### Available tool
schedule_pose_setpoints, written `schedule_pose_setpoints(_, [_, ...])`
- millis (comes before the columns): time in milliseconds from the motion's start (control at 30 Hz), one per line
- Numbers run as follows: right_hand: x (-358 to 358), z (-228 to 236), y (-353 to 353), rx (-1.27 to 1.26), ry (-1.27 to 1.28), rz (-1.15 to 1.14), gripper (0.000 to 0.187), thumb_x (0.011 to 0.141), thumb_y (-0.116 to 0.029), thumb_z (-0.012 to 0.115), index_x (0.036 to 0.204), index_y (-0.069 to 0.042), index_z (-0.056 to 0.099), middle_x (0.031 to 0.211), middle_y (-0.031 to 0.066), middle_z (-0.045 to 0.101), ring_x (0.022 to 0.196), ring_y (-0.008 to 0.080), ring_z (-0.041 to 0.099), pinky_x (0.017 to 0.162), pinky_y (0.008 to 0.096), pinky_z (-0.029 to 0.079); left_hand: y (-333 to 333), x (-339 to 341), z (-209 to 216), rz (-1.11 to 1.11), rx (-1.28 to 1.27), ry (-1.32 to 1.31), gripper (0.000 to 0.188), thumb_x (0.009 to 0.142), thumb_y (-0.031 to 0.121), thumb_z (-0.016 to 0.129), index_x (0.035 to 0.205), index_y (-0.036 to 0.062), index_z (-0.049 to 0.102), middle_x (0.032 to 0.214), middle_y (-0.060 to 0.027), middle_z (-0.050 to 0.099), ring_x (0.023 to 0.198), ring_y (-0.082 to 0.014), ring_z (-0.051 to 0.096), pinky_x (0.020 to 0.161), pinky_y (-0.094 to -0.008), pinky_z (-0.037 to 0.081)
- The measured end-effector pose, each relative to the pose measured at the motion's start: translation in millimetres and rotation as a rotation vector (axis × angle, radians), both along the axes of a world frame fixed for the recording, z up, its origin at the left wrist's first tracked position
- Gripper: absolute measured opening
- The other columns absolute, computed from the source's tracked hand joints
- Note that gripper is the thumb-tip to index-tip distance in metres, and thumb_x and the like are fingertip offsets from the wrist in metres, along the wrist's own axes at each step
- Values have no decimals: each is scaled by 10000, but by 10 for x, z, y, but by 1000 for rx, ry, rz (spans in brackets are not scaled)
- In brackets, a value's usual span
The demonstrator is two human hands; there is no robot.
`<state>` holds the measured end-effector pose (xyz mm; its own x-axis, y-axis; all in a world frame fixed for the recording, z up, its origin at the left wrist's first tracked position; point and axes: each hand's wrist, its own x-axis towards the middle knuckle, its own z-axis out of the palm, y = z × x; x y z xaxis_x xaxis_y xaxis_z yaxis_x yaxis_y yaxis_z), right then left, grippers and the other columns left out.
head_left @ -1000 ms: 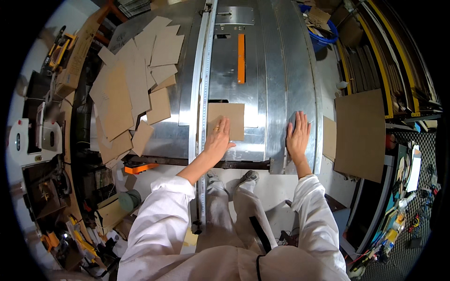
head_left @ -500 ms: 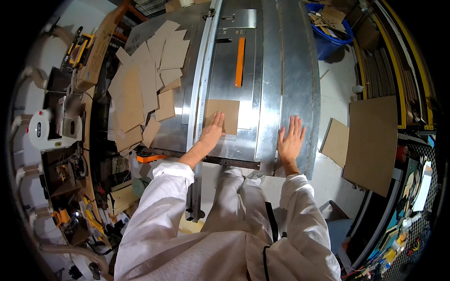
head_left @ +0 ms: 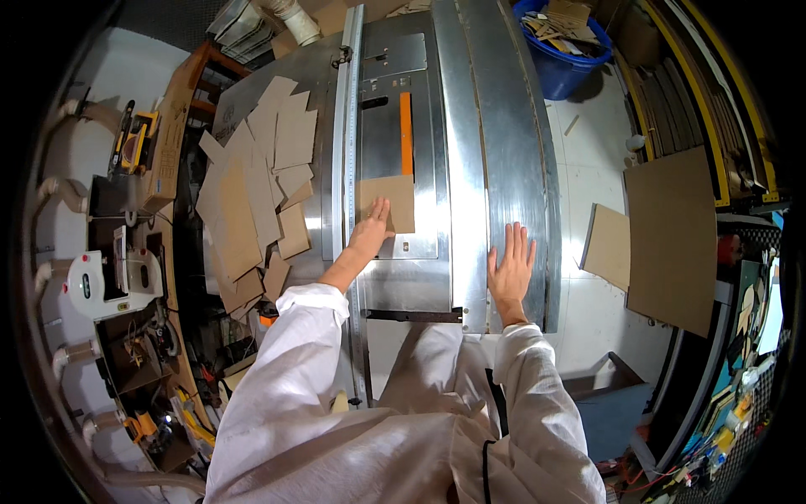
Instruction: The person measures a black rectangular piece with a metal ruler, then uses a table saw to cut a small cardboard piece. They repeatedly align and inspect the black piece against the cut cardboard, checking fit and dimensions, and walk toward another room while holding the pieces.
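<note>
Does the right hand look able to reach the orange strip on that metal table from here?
Probably yes, with a stretch forward and leftward: the right hand appears to hold nothing, and I see only bare metal table between it and the orange strip.

From here I can't see the part of the brown board (head_left: 401, 200) under the left hand (head_left: 366, 237) or read the tiny scale (head_left: 351, 134), and the top edge crops the metal table (head_left: 512, 126).
</note>
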<state>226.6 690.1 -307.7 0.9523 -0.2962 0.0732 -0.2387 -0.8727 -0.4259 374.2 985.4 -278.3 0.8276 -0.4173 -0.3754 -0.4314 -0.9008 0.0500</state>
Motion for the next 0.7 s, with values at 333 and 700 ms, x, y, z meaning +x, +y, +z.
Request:
schedule_pose_setpoints(333, [28,1,2,12,10,-20,565,964,-310,453,1480,-105,349,1550,66,322,1457,221,240,1207,441,136,-90,460,7,-3,39,19,818,839,327,698,1451,-37,297,1515,-213,318,1367,-315,389,1015,-363,484])
schedule_pose_setpoints(700, [28,-18,7,33,38,-37,583,943,-292,480,1485,-136,335,1555,57,307,1460,225,229,1209,436,130,-131,960,-35,-78,101,-22,812,843,340,690,1447,-45,307,1515,-217,321,1373,-302,387,1038,-347,463])
